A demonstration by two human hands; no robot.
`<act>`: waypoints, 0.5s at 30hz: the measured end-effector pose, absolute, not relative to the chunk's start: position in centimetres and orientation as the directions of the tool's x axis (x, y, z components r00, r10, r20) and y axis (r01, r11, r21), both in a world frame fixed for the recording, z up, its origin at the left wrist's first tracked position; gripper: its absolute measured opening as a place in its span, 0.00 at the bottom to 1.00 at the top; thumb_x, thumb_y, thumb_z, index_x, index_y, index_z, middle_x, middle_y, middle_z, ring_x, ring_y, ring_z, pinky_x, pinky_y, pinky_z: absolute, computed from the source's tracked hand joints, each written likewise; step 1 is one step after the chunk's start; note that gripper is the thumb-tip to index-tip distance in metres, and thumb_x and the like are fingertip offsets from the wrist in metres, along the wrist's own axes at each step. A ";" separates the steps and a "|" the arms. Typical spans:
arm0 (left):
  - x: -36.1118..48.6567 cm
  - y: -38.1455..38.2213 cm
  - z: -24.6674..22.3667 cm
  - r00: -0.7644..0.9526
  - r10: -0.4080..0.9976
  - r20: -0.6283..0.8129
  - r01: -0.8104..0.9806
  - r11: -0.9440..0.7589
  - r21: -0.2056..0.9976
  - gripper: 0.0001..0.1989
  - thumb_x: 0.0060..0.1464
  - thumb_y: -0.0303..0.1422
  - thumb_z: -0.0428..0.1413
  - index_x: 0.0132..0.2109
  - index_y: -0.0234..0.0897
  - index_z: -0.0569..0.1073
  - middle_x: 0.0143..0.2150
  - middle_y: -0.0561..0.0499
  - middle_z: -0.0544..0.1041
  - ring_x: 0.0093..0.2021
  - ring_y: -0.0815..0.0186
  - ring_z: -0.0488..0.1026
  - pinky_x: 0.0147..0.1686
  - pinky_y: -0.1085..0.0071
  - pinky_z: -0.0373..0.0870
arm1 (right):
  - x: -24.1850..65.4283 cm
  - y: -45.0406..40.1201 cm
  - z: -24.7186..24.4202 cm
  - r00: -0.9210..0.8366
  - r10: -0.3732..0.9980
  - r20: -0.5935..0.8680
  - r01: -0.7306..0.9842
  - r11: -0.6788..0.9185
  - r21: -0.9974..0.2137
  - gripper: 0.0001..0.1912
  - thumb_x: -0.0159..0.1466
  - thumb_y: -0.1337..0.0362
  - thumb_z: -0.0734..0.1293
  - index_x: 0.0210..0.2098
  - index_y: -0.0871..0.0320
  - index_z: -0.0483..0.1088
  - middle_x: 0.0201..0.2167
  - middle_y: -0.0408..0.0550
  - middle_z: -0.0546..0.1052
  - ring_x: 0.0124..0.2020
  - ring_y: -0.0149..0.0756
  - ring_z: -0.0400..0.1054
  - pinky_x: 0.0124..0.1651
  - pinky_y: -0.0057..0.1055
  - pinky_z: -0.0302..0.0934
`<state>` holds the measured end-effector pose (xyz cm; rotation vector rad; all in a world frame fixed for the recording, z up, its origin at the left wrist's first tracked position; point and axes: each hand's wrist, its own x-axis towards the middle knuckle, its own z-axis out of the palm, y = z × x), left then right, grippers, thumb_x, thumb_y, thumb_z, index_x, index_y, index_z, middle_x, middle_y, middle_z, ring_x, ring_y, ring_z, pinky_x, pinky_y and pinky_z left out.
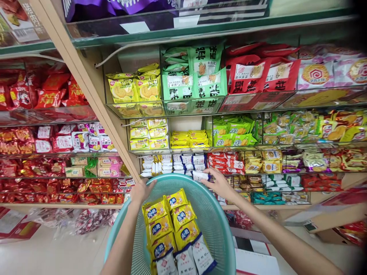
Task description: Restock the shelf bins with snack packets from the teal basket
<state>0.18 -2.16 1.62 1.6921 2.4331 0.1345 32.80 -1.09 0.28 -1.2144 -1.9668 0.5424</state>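
A teal mesh basket (220, 229) is in front of me, with yellow packets (160, 227) in two columns and white-and-blue packets (202, 252) at the near end. My left hand (141, 190) grips its far left rim, thumb toward the inside. Beyond the far right rim, my right hand (219, 184) has its fingers closed on a white-and-blue packet (200, 176). This packet is just in front of the shelf bin of similar white-and-blue packets (187, 160).
Tiered shelves with clear bins (189, 105) of packaged snacks span the view. Red packets (226, 162) lie right of the white-and-blue ones. A slanted wooden divider (94, 95) stands left. Bagged goods (94, 219) and a white box (255, 261) are low down.
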 end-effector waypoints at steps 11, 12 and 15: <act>0.8 -2.3 1.6 -0.334 0.932 -0.143 0.922 0.355 0.158 0.32 0.54 0.58 0.40 0.49 0.43 0.73 0.43 0.41 0.78 0.45 0.51 0.75 0.38 0.64 0.68 | 29.5 -5.6 -0.2 -0.695 0.686 -0.213 0.144 -0.156 -0.977 0.26 0.49 0.49 0.72 0.39 0.57 0.63 0.30 0.41 0.69 0.32 0.32 0.66 0.26 0.27 0.66; 0.8 -2.4 1.6 -0.334 0.931 -0.145 0.921 0.355 0.159 0.32 0.54 0.58 0.40 0.50 0.43 0.72 0.43 0.40 0.78 0.45 0.50 0.75 0.39 0.64 0.68 | 29.6 -5.6 -0.4 -0.711 0.668 -0.220 0.174 -0.136 -0.975 0.26 0.49 0.50 0.73 0.39 0.57 0.63 0.31 0.41 0.69 0.32 0.31 0.65 0.25 0.25 0.65; 0.7 -2.6 1.6 -0.338 0.930 -0.146 0.919 0.360 0.160 0.32 0.54 0.58 0.40 0.53 0.42 0.71 0.45 0.40 0.77 0.47 0.50 0.74 0.40 0.64 0.68 | 29.8 -5.5 -0.9 -0.738 0.625 -0.256 0.243 -0.109 -0.964 0.29 0.47 0.51 0.74 0.40 0.57 0.60 0.31 0.39 0.68 0.30 0.29 0.64 0.22 0.23 0.62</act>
